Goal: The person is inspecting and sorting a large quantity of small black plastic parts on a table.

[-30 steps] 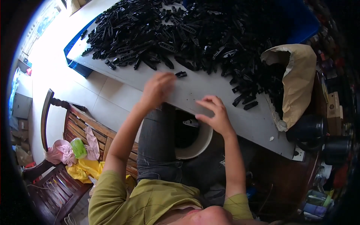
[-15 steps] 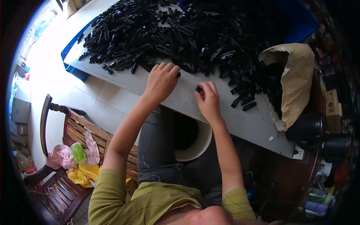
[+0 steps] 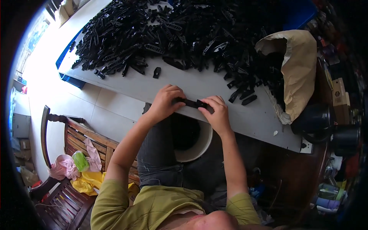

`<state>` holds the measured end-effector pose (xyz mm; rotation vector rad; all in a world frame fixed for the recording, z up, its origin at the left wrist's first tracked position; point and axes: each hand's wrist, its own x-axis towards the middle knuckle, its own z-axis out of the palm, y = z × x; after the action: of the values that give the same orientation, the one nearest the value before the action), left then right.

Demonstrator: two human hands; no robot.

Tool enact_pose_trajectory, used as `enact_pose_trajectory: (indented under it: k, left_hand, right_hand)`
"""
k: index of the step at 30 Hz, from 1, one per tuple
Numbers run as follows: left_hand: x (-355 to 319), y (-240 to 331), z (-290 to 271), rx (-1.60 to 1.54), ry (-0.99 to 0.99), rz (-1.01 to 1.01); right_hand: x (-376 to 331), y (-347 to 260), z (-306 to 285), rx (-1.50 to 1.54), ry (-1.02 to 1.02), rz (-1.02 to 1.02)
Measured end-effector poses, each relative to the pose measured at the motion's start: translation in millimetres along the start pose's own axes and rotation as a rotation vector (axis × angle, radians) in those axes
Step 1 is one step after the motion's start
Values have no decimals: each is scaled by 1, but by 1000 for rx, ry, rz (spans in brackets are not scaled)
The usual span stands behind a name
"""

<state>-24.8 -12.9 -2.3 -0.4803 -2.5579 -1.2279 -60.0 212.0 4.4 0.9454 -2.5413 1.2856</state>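
Observation:
Above the near edge of the grey-white table (image 3: pixel 130 84), my two hands have come close together. My left hand (image 3: pixel 165 103) pinches one end of a long, narrow black plastic part (image 3: pixel 190 102). At that part's other end, the thumb and fingers of my right hand (image 3: pixel 217 115) are closed on a small black plastic piece (image 3: pixel 201 103). The two pieces meet, but I cannot tell whether they are joined. Beyond my hands lies a big heap of similar black plastic parts (image 3: pixel 172 32). One loose black piece (image 3: pixel 156 72) sits apart, in front of the heap.
Below the table edge, between my legs, stands a whitish bucket (image 3: pixel 205 147) with dark contents. An open brown paper sack (image 3: pixel 303 73) holding black parts lies at the right. To my left is a wooden bench (image 3: pixel 92 134) with cloths on it. Dark mugs (image 3: pixel 312 119) stand far right.
Both hands have drawn back from the heap toward me and closer together. The long black part now shows between them, touching the small piece in my right hand. The view has shifted slightly.

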Motion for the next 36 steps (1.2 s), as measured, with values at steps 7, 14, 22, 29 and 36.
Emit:
enact_pose_trajectory:
  k: [7, 14, 22, 29, 36]
  left_hand:
    - [4, 3, 5, -137, -3, -54]
    - [2, 2, 11, -131, 13, -33]
    - [-11, 12, -11, -8, -184, 139]
    - [-19, -44, -70, 663, 416, -132]
    - [-10, -61, -62, 764, 359, -256]
  right_hand:
    - [6, 9, -1, 91, -22, -11]
    - [8, 10, 4, -19, 4, -100]
    - [-9, -3, 1, -32, -87, -57]
    - [27, -34, 26, 92, -150, 20]
    - [103, -37, 120, -145, -35, -266]
